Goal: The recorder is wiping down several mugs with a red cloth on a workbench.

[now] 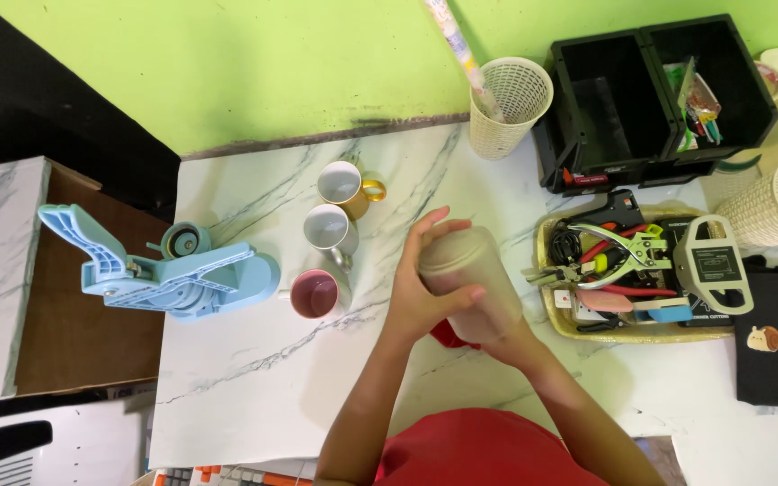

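Both hands are on a frosted tumbler [472, 283] held just above the middle of the marble bench [254, 378], a bit toward the near edge. The left hand [429, 283] is wrapped around its side, fingers curled shut with the thumb across the front. The right hand [506, 337] cups it from underneath, mostly hidden behind the tumbler, so I can't tell how tightly it's closed. There's something red [447, 335] tucked under the tumbler's base, can't make out what it is.

If you're working a slick cup like this, I'd keep the bottom hand as the anchor and let the top one do the turning, and keep the cup over the bench, not out past the edge.

Room-wise: three mugs [335, 238] sit in a row just left of the hands, with a blue press [168, 270] near the left edge. A tray of tools [641, 270] is close on the right, so elbows need watching there. The near-left part of the bench has the most open room.
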